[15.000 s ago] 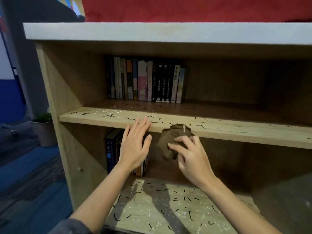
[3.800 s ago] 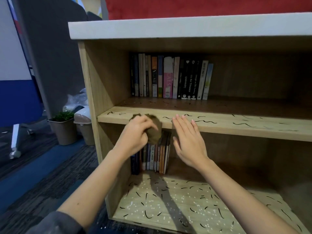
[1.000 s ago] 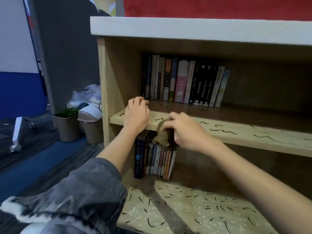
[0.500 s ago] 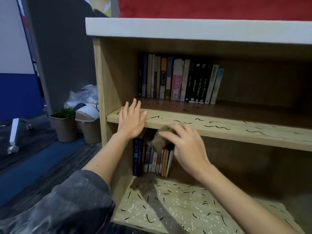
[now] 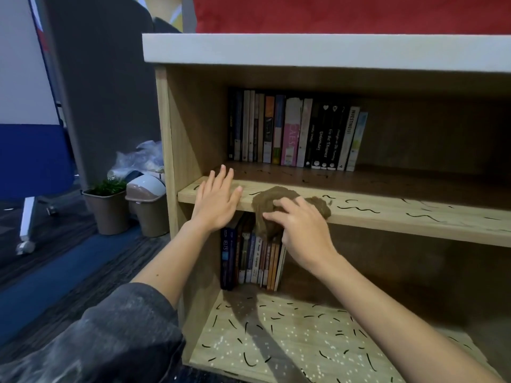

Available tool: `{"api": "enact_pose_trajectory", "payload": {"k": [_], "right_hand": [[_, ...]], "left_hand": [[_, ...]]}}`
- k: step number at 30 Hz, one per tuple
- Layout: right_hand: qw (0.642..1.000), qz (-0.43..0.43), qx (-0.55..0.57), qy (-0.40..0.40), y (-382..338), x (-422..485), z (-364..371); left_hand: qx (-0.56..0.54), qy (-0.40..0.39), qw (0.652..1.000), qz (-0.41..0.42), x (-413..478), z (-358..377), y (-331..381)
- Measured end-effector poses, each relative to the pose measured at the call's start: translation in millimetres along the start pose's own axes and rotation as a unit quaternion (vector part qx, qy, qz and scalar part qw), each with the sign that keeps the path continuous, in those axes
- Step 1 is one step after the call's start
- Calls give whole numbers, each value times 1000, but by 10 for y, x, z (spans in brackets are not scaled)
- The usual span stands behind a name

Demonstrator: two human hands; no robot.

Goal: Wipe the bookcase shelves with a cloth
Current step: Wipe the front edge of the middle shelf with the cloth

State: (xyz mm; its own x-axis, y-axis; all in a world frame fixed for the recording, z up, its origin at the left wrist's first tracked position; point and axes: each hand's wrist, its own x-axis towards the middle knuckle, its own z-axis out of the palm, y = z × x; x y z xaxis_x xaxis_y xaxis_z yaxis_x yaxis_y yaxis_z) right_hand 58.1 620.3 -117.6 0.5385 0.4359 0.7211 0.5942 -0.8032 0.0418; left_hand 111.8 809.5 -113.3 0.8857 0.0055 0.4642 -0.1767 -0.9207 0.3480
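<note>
Bookcase of pale wood with white top board (image 5: 326, 49): my middle shelf (image 5: 387, 214) reads bare at its left end where I work, black squiggles running rightward; bottom shelf (image 5: 304, 344) untouched, covered in black strokes and white specks. Left hand (image 5: 217, 201), fingers spread flat, open, rests on the shelf's front edge; right hand (image 5: 300, 230) curls its fingers over the crumpled brown cloth (image 5: 279, 201), which lies on that edge and droops over it. Progress, by my estimate: early, most left.
</note>
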Motion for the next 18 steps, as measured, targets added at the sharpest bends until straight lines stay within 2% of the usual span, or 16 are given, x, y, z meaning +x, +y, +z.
{"api": "enact_pose_trajectory", "payload": {"k": [3,5,6,7,9,12,14,18], "right_hand": [[998,18,25,55,0,109,-125],[999,-24,-19,-42,-4,182,-117],[996,-19,-8,-91,12,211,-117],[994,0,20,-104,23,252,-143],[995,29,58,-70,91,450,-229],[997,35,42,-54,235,876,-265],[993,57,59,-88,373,1220,-91],[975,113,90,-171,622,1854,409]], "left_hand": [[-22,-7,1000,1,25,-47,-18],[-43,15,999,10,28,-71,-9],[-46,36,998,16,38,-95,-9],[-43,59,997,22,64,-135,-22],[-29,102,994,25,170,-252,-100],[-45,105,993,28,267,-365,-236],[-68,103,992,29,283,-302,-282],[-83,179,979,45,322,-168,-336]]}}
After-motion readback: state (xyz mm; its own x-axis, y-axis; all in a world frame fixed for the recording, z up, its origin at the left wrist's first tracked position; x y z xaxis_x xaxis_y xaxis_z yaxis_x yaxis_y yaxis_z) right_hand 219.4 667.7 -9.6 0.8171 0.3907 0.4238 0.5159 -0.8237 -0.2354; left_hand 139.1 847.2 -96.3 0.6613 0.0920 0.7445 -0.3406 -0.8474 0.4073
